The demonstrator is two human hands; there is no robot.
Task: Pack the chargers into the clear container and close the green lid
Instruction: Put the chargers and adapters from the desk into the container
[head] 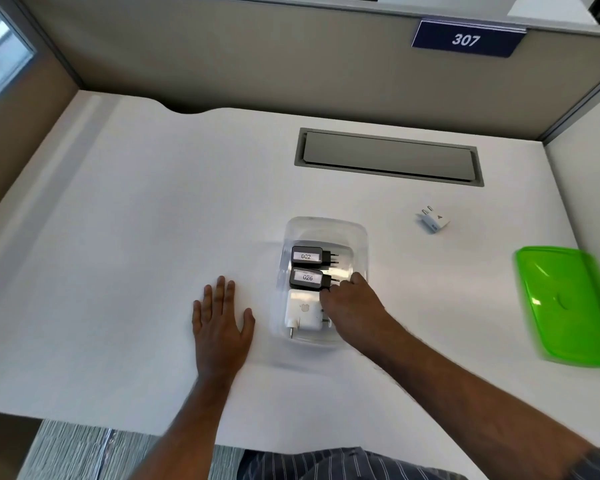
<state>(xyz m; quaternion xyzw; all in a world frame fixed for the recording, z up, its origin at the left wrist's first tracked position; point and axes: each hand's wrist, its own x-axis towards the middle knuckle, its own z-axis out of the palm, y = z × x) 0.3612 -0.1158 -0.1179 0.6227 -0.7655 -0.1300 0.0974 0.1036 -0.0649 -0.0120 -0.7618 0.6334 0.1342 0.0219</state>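
Right hand [352,306] reaches into the clear container [360,237], fingers curled at the plug end of the black charger labelled 026 [307,278], though whether they pinch it I cannot tell; left hand [220,322] lies flat on the desk [136,237] just left of the container, fingers slightly spread. Container holds three chargers in a row: black 002 [307,256] farthest, 026 in the middle, white charger [302,313] with an apple logo nearest. Small white charger [433,220] lies loose on the desk to the right, green lid [565,306] further right, off the container, and a blue sign [466,39] reading 307 hangs on the partition.
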